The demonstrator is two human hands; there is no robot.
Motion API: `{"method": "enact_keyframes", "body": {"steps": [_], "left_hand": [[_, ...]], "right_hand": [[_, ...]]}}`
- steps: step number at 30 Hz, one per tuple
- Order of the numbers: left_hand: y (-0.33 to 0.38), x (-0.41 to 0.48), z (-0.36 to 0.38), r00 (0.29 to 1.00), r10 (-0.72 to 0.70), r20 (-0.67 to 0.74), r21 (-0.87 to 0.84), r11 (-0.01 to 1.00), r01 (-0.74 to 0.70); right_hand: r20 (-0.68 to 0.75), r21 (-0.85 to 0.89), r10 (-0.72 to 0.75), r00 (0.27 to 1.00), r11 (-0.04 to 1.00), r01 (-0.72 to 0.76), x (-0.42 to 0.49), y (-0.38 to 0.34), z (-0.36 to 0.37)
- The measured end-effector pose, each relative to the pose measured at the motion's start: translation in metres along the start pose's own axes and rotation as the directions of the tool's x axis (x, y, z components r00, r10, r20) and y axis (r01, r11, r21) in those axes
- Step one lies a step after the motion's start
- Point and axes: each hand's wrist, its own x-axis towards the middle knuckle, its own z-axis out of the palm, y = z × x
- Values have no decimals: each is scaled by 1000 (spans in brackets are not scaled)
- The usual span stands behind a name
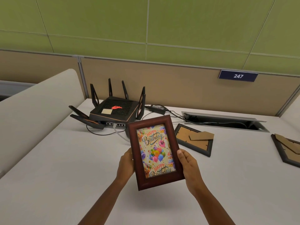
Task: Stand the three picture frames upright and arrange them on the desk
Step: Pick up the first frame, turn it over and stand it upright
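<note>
A dark red-brown picture frame [155, 151] with a "Happy Birthday" balloon card is held in the air above the white desk [68, 168], its picture facing me. My left hand [125, 163] grips its left edge and my right hand [189, 166] grips its right edge. A second frame [194, 141] lies face down behind it, brown backing and cardboard stand showing. A third frame [287, 148] lies face down at the right edge, partly cut off.
A black router [115, 111] with several antennas sits at the back left, its cables and power brick [156, 108] trailing into an open cable slot [225, 121]. A beige partition [32, 111] bounds the desk's left side; a panel with a "247" sign [238, 76] stands behind.
</note>
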Motion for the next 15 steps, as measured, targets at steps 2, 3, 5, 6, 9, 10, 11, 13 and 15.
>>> {"method": "enact_keyframes", "body": {"steps": [2, 3, 5, 6, 9, 10, 11, 13, 15], "left_hand": [[0, 2, 7, 1000, -8, 6, 53, 999, 8], [-1, 4, 9, 1000, -10, 15, 72, 997, 9], [-2, 7, 13, 999, -49, 22, 23, 999, 48], [0, 8, 16, 996, -91, 17, -32, 995, 91], [7, 6, 24, 967, -246, 57, -243, 937, 253], [7, 6, 26, 959, -266, 96, -308, 908, 282], [7, 5, 28, 956, -264, 128, -365, 884, 293], [5, 4, 32, 955, -256, 150, -454, 841, 296], [2, 6, 36, 954, -263, 144, -472, 829, 300]], "right_hand": [[-1, -2, 14, 1000, 1000, -14, 3, 3, -6], [0, 0, 22, 1000, 1000, -22, 4, 5, -8], [11, 7, 33, 999, 999, -33, 7, 8, -14], [20, 6, 34, 999, 999, -34, 9, 10, -17], [48, -5, 25, 999, 1000, -24, 13, 15, -22], [60, -10, 20, 998, 1000, -19, 15, 17, -24], [72, -15, 16, 997, 1000, -15, 17, 19, -25], [93, -15, 16, 996, 1000, -14, 19, 25, -26], [104, -14, 24, 994, 1000, -23, 22, 32, -27]]}}
